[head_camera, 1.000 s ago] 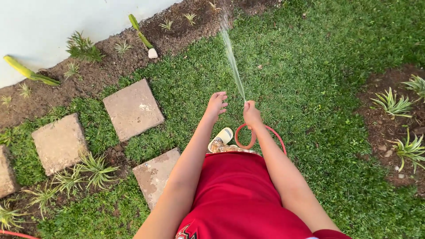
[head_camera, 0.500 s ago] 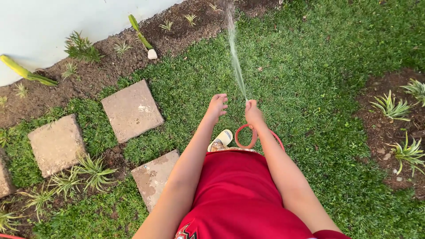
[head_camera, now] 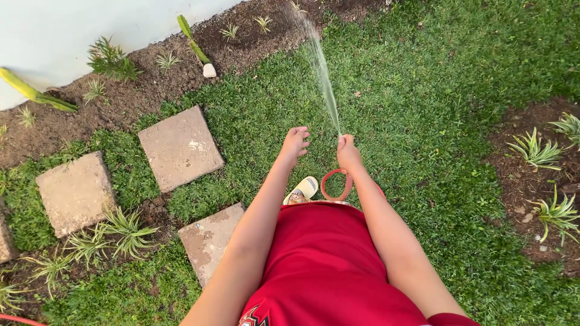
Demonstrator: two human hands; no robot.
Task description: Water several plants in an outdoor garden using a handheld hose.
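My right hand (head_camera: 347,151) is closed around the end of a red garden hose (head_camera: 335,185), which loops down behind my wrist. A thin jet of water (head_camera: 323,75) shoots from the hand up across the grass to the soil bed (head_camera: 241,42) along the white wall (head_camera: 72,30). My left hand (head_camera: 295,143) hangs just left of it, fingers loosely curled, holding nothing. Below the hands I see my red shirt (head_camera: 326,271) and one foot in a pale sandal (head_camera: 302,189) on the lawn.
Three square stepping stones (head_camera: 180,148) lie in the grass at left, with spiky small plants (head_camera: 109,232) beside them. Another soil bed with striped plants (head_camera: 534,148) is at the right edge. A white-tipped green stalk (head_camera: 194,45) stands in the far bed.
The water jet has swung slightly left at its far end. Both hands have stayed almost where they were; the view shifted a little.
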